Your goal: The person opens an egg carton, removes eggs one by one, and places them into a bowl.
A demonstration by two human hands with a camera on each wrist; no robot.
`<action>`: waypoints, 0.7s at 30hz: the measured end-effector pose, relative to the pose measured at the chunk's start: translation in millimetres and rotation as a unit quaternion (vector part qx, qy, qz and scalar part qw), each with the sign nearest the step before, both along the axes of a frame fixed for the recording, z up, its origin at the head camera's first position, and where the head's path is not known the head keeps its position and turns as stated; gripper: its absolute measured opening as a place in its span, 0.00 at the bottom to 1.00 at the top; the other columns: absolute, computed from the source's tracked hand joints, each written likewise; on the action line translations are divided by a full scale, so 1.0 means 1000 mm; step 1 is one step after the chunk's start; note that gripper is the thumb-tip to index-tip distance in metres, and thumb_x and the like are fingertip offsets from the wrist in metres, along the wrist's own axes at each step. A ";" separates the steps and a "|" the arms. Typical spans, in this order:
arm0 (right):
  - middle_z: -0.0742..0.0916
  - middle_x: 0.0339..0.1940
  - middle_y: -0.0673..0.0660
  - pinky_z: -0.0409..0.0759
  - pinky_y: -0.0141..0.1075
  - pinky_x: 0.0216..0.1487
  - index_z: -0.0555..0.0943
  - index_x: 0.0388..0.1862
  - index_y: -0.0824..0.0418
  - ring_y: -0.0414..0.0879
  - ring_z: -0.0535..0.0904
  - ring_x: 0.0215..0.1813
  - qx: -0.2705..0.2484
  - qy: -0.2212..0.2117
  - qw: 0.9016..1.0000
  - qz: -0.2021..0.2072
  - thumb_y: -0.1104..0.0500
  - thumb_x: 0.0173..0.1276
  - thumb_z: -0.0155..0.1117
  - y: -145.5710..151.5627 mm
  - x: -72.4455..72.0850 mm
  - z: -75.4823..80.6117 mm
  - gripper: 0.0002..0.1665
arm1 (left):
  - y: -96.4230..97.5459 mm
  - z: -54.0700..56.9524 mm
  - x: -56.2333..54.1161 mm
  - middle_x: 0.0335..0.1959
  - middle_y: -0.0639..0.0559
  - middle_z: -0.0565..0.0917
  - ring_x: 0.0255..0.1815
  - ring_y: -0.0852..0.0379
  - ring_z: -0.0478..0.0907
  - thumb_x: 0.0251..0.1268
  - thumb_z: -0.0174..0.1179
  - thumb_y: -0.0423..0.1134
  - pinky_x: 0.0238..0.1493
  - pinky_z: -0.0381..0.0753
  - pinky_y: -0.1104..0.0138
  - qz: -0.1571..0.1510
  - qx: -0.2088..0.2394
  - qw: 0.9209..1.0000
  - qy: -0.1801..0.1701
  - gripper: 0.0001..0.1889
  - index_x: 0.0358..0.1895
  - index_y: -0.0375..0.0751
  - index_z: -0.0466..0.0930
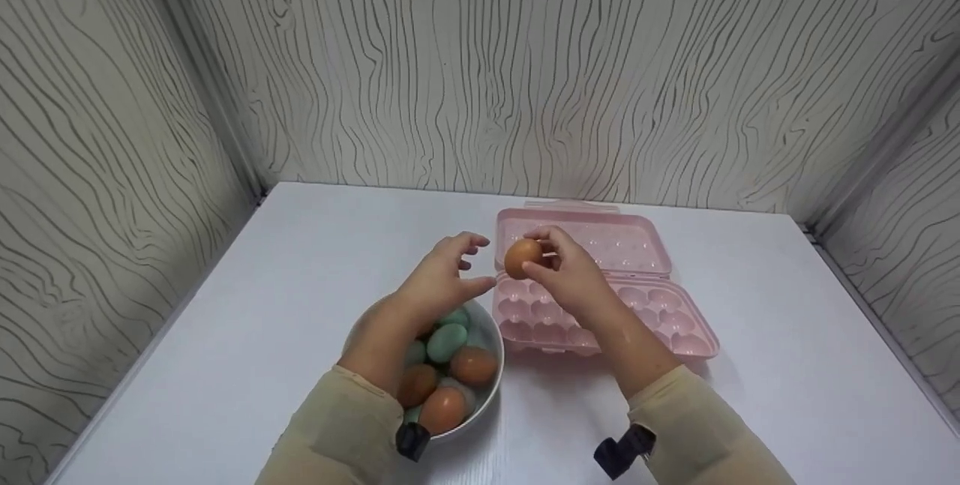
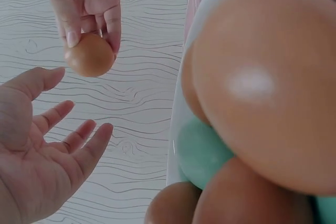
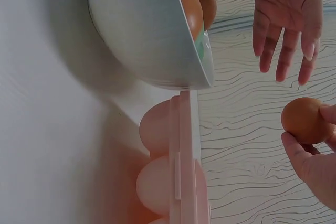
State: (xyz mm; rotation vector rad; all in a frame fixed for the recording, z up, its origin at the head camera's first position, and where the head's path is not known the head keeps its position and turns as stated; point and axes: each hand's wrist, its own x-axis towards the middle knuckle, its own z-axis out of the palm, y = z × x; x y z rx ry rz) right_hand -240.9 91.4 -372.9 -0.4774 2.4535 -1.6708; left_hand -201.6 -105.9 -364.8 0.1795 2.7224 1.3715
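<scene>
Between the thumb and fingers of my right hand [image 1: 566, 267] is a brown egg [image 1: 523, 258], held up above the pink egg carton [image 1: 694, 339]. My left hand [image 1: 442, 275] hovers just left of that egg, fingers spread and apart from it; the left wrist view shows its palm [image 2: 39, 156] with nothing in it. Below my left forearm stands a white bowl [image 1: 491, 395] with several brown eggs [image 1: 474, 366] and green eggs [image 1: 448, 342]. My left arm hides part of the bowl. The carton lies with its lid folded back, and the cups that show hold no eggs.
The bowl and carton stand close together on a white table [image 1: 300, 260]. Behind the table rises a wall [image 1: 480, 80] with a wood-grain pattern, and similar panels flank both sides. A small black device [image 1: 626, 451] is on the right wrist, another [image 1: 412, 441] on the left.
</scene>
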 end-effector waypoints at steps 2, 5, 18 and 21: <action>0.75 0.52 0.58 0.75 0.42 0.53 0.69 0.56 0.55 0.51 0.75 0.52 -0.013 -0.001 1.000 0.015 0.62 0.62 0.61 0.000 0.006 0.001 0.23 | 0.002 0.001 0.001 0.59 0.51 0.68 0.58 0.51 0.69 0.55 0.64 0.47 0.52 0.75 0.58 -0.013 -0.007 1.000 0.015 0.30 0.61 0.56 0.63; 0.76 0.51 0.58 0.76 0.42 0.52 0.70 0.55 0.56 0.51 0.76 0.51 -0.032 0.003 0.999 0.033 0.61 0.61 0.63 0.000 0.013 0.003 0.23 | 0.007 0.002 0.003 0.58 0.48 0.68 0.57 0.50 0.70 0.54 0.65 0.45 0.50 0.76 0.61 -0.038 -0.014 0.998 0.044 0.31 0.62 0.53 0.63; 0.76 0.49 0.60 0.78 0.39 0.48 0.70 0.53 0.59 0.52 0.78 0.50 -0.079 -0.008 0.995 0.057 0.55 0.56 0.69 -0.009 0.025 0.004 0.27 | 0.015 0.009 0.009 0.50 0.56 0.73 0.49 0.57 0.73 0.54 0.65 0.43 0.46 0.78 0.69 -0.052 -0.012 0.997 0.058 0.26 0.57 0.54 0.68; 0.77 0.49 0.59 0.78 0.39 0.48 0.71 0.52 0.58 0.51 0.78 0.50 -0.079 -0.011 0.995 0.059 0.53 0.55 0.69 -0.008 0.026 0.005 0.27 | 0.016 0.010 0.010 0.50 0.56 0.73 0.49 0.57 0.72 0.53 0.66 0.42 0.46 0.77 0.69 -0.047 -0.023 0.997 0.060 0.26 0.56 0.55 0.69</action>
